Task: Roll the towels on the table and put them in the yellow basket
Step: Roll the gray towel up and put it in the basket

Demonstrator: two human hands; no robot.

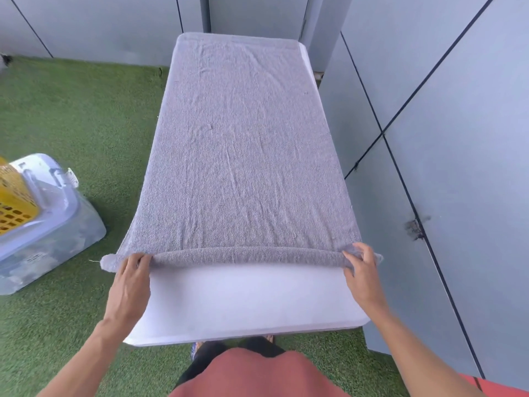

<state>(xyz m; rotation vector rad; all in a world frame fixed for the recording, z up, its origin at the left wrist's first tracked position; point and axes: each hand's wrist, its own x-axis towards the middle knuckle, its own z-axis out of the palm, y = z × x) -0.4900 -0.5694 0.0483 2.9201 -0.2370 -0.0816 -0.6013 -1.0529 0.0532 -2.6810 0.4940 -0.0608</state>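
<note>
A large grey towel (pixel 243 144) lies spread flat along the white table (pixel 243 299). Its near edge is turned into a thin roll (pixel 243 255) that runs across the table's width. My left hand (pixel 130 285) grips the left end of that roll, fingers curled over it. At the right end, my right hand (pixel 362 275) grips the roll the same way. The yellow basket (pixel 13 199) stands at the far left edge of the view, partly cut off.
The basket sits on a clear plastic storage box with a pale lid (pixel 48 224) on green artificial grass (pixel 71 116). Grey panel walls (pixel 443 138) stand close along the table's right side and behind it. A red object (pixel 503 386) shows at the bottom right corner.
</note>
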